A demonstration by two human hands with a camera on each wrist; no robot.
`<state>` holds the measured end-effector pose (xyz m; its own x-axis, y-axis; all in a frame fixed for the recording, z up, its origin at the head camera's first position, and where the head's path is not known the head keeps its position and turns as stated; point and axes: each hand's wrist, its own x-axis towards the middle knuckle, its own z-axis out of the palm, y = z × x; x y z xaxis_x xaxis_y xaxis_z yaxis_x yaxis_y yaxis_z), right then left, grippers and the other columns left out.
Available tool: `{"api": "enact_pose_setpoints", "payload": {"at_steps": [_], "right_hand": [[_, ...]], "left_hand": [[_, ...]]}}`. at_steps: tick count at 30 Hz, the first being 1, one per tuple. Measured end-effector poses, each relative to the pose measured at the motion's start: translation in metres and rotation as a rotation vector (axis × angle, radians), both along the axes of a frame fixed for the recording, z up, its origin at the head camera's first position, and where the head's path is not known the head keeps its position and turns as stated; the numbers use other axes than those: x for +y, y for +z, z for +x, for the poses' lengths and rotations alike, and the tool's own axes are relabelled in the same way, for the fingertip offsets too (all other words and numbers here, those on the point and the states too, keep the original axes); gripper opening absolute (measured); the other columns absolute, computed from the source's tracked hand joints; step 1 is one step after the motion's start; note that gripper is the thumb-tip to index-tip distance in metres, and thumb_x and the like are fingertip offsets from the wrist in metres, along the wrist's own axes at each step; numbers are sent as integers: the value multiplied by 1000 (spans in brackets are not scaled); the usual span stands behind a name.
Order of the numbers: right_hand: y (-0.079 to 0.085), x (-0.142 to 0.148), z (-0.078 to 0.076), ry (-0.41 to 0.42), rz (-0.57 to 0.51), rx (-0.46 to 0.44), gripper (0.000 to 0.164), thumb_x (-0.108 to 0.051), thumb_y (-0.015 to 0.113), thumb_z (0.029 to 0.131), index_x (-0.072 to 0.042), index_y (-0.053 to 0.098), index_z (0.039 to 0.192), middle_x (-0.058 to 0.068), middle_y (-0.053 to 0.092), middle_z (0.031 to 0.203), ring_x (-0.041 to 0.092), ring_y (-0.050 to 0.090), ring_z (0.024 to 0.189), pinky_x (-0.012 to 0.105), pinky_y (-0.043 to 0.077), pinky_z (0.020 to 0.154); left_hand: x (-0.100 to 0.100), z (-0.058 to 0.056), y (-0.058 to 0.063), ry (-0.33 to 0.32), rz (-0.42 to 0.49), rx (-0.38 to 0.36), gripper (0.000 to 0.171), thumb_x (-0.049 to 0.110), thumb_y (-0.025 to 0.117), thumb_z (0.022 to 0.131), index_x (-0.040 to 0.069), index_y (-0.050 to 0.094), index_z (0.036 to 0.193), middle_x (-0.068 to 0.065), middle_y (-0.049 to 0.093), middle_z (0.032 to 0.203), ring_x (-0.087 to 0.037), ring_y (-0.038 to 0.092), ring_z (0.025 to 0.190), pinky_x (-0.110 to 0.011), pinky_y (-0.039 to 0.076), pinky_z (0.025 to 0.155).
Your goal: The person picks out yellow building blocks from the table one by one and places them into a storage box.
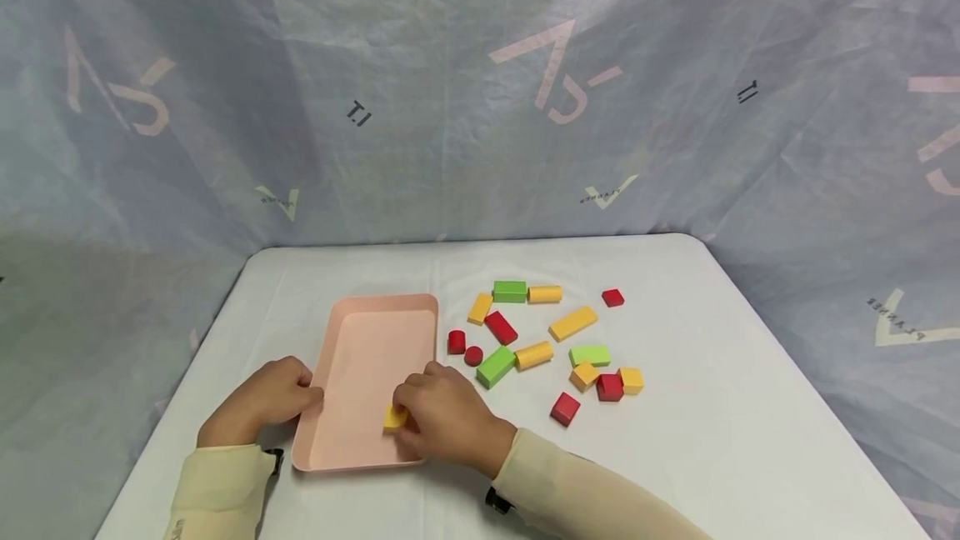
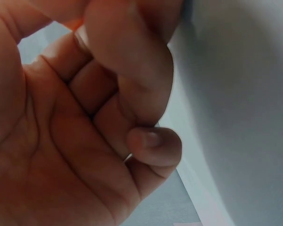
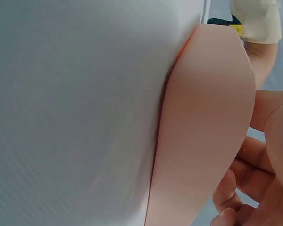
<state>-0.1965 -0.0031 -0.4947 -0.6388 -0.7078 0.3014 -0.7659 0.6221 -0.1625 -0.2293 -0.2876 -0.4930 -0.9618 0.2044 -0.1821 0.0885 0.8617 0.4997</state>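
A shallow pink tray (image 1: pixel 360 377) lies on the left part of the table, its side wall (image 3: pixel 205 108) large in the right wrist view. My left hand (image 1: pixel 272 394) pinches the tray's left rim between thumb and forefinger. In the left wrist view the other fingers (image 2: pixel 137 94) are curled toward the palm. Over the tray's near right corner, my right hand (image 1: pixel 450 415) holds a yellow block (image 1: pixel 394 418) in its fingertips, low inside the tray. The hand partly covers the block, so its full shape is hidden. The tray wall hides the block in the right wrist view.
Right of the tray lie loose blocks: a green block (image 1: pixel 496 367), a red cylinder (image 1: pixel 457 342), a yellow cylinder (image 1: pixel 534 355), a long yellow block (image 1: pixel 573 323), a red cube (image 1: pixel 565 408) and several others. A white cloth covers the table (image 1: pixel 712 440); a grey curtain (image 1: pixel 450 107) hangs behind.
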Motion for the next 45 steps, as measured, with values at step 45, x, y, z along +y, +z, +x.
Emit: {"api": "enact_pose_setpoints", "payload": {"at_steps": [45], "right_hand": [[11,7,2,-5,-25,7,16,-34,63,78,-23,65,90,-10,53,92,8,42,81,22,40,67]], "left_hand": [[2,0,0,25,-34,-10,28,13,58,70,16,41,47,6,36,42,-11,33,39,-25,25,39]]}}
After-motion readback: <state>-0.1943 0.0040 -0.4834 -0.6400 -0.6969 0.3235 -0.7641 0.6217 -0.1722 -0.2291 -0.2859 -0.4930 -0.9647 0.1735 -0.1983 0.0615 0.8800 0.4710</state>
